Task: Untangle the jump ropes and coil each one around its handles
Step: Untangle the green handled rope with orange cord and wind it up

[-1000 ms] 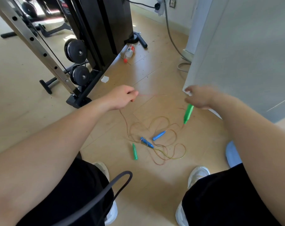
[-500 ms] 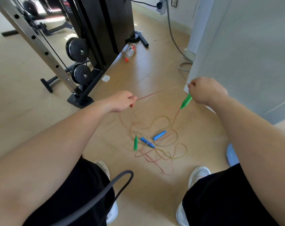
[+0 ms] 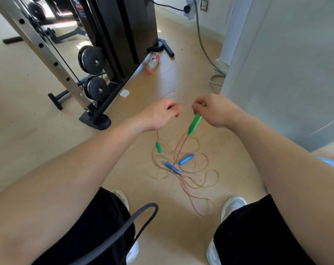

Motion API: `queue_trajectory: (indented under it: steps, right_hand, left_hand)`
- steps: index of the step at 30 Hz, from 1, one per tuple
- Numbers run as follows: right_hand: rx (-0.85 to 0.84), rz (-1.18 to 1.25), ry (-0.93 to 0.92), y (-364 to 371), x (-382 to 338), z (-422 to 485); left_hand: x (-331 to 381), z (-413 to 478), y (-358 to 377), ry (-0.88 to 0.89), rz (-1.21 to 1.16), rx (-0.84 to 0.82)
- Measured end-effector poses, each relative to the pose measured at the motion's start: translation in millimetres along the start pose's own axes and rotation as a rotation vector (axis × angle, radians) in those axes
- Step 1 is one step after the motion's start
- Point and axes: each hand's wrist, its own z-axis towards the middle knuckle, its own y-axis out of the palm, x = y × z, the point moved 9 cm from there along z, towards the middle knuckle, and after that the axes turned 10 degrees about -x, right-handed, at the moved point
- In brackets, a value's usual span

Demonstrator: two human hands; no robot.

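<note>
Two thin jump ropes lie tangled (image 3: 187, 169) on the wooden floor between my feet. My right hand (image 3: 214, 109) grips the top of a green handle (image 3: 194, 123) that hangs downward, and also pinches the pink rope. My left hand (image 3: 160, 113) pinches the same pink rope (image 3: 187, 104), a short stretch running between both hands. A second green handle (image 3: 158, 147) dangles from the rope below my left hand. Two blue handles (image 3: 185, 159) (image 3: 171, 166) lie in the tangle on the floor.
A black weight machine (image 3: 112, 44) with pulleys and a steel upright stands at the left. A plastic bottle (image 3: 153, 62) lies near its base. A grey wall (image 3: 286, 64) rises at the right, with a cable (image 3: 204, 48) along it. A dark strap (image 3: 131, 224) crosses my left leg.
Both hands have come close together, shortening the rope span between them. The second green handle has lifted off the floor and the pink rope has been drawn up from the tangle.
</note>
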Motion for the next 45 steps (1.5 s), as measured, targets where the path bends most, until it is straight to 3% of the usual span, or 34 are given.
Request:
queue_trajectory:
  steps: [4, 8, 10, 13, 18, 24, 28, 33, 36, 40, 45]
  right_hand:
    - [0.214, 0.067, 0.259, -35.4, 59.6, -14.9]
    - [0.148, -0.042, 0.462, -29.7, 91.0, -21.1]
    - [0.021, -0.063, 0.419, -15.0, 79.8, -13.8]
    - [-0.162, -0.006, 0.131, 11.6, 25.9, -4.2]
    - [-0.188, 0.080, -0.091, 35.9, -25.7, -3.3]
    - [-0.046, 0.044, 0.004, 13.5, 1.7, 1.5]
    - [-0.030, 0.140, 0.064, 6.6, 24.7, 0.7]
    - [0.038, 0.244, 0.205, -4.2, 41.3, -6.1]
    - [0.081, 0.374, 0.320, -6.4, 48.5, -16.2]
    - [-0.100, 0.712, 0.308, 29.6, 27.2, -18.9]
    - [-0.332, 0.605, 0.142, 62.9, -13.4, -20.6]
  left_hand:
    - [-41.8, -5.4, -11.6, -0.138, 0.044, -0.026]
    - [-59.8, -10.6, -16.6, -0.208, 0.069, -0.045]
    - [-52.9, -8.9, -13.5, -0.179, 0.042, -0.049]
    - [-30.8, -5.5, -1.4, -0.108, -0.013, -0.074]
    - [3.9, -2.8, 10.1, 0.024, -0.093, -0.051]
    - [-4.3, -5.6, 14.7, -0.010, -0.285, -0.081]
    - [-24.1, -8.8, 22.7, -0.145, -0.208, -0.186]
    - [-53.4, -6.3, 23.6, -0.327, -0.475, -0.031]
    - [-54.5, -9.2, 32.1, -0.385, -0.554, -0.038]
    - [-44.1, -7.4, 40.1, -0.386, -0.644, 0.000]
    - [-39.8, 1.4, 36.1, -0.354, -0.678, 0.079]
